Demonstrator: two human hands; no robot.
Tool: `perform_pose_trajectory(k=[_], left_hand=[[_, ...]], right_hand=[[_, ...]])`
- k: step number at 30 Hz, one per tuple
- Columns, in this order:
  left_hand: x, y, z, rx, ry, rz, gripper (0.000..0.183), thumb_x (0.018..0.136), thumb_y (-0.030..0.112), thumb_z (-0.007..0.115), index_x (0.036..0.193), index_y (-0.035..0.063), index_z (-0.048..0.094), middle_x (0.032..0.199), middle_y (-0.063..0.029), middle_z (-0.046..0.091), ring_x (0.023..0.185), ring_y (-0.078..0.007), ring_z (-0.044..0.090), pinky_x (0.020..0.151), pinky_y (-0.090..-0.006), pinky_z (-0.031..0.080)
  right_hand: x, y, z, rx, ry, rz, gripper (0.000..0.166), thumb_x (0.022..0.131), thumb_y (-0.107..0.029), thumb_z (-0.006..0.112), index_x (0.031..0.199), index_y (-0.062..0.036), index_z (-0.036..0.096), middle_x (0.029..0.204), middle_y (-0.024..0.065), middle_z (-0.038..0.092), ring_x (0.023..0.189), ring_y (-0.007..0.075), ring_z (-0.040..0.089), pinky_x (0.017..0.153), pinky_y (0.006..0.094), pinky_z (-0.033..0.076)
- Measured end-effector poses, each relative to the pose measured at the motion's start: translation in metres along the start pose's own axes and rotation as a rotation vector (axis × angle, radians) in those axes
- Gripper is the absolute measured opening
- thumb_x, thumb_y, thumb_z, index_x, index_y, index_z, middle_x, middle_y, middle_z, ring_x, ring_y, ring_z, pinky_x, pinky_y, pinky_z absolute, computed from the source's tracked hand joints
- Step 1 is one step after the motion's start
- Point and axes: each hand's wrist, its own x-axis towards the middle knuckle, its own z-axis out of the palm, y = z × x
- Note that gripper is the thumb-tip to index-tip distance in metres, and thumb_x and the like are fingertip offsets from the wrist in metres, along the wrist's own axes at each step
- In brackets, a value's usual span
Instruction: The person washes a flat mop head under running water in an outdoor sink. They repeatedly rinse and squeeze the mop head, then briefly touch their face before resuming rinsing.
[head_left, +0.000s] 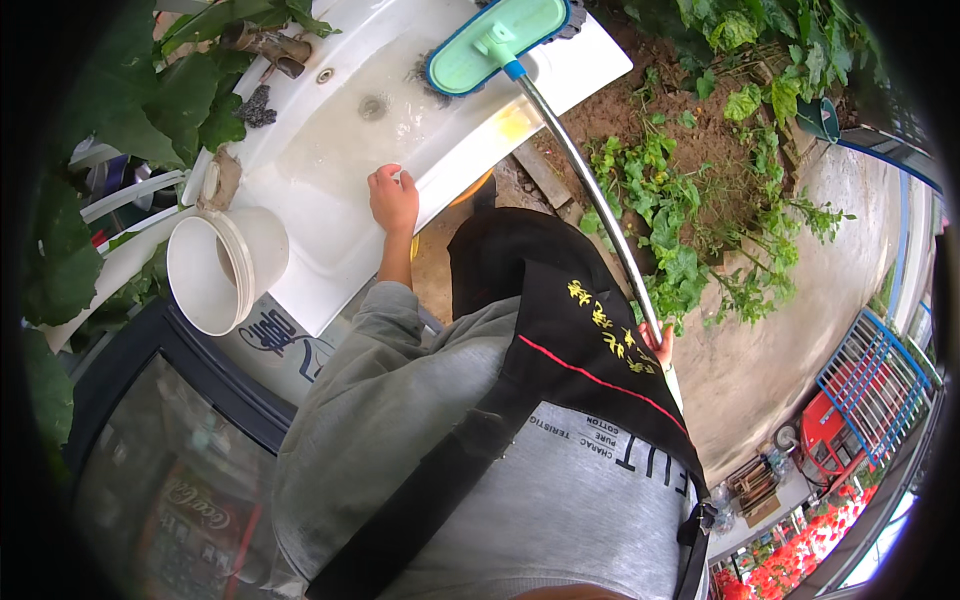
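My right hand grips the lower end of a metal pole beside my apron. The pole runs up to a flat mop's light green head with a blue collar. Dark grey mop fringe shows at the head's edges, over the far end of a white bathtub. Cloudy shallow water lies in the tub, around a drain. Over the tub's near rim, my left hand is held with loosely curled fingers; nothing is visible in it.
A white plastic bucket lies tipped at the tub's left corner. A dark grey rag rests on the far rim. Behind me at left stands a glass-fronted cooler. Leafy plants grow in soil at right, beside concrete paving.
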Motion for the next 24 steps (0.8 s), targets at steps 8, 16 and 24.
perform_pose_trajectory(k=[8,16,24], left_hand=[[-0.012,0.019,-0.005,0.162,0.089,0.028,0.010,0.076,0.020,0.046,0.076,0.0122,0.054,0.082,-0.0059,0.054,0.069,-0.0275,0.053,0.061,-0.0382,0.042],[-0.014,0.021,-0.005,0.219,0.038,-0.097,0.012,0.075,0.021,0.045,0.075,0.0129,0.054,0.084,-0.0052,0.053,0.074,-0.0264,0.053,0.063,-0.0384,0.043],[-0.015,0.024,-0.007,0.228,0.020,-0.114,0.015,0.076,0.022,0.044,0.075,0.0125,0.055,0.086,-0.0042,0.052,0.075,-0.0254,0.053,0.063,-0.0376,0.043]], right_hand=[[-0.004,-0.018,0.001,-0.090,-0.104,0.023,0.034,0.078,-0.042,0.050,0.091,-0.0111,0.054,0.073,0.0076,0.059,0.058,0.0183,0.053,0.047,0.0232,0.043],[-0.009,-0.020,0.000,-0.136,-0.164,-0.017,0.037,0.078,-0.044,0.049,0.093,-0.0098,0.054,0.074,0.0063,0.059,0.059,0.0170,0.052,0.049,0.0233,0.042],[-0.001,-0.015,-0.009,-0.096,-0.180,-0.003,0.036,0.078,-0.043,0.050,0.092,-0.0096,0.054,0.079,0.0054,0.059,0.063,0.0160,0.055,0.050,0.0218,0.044]])
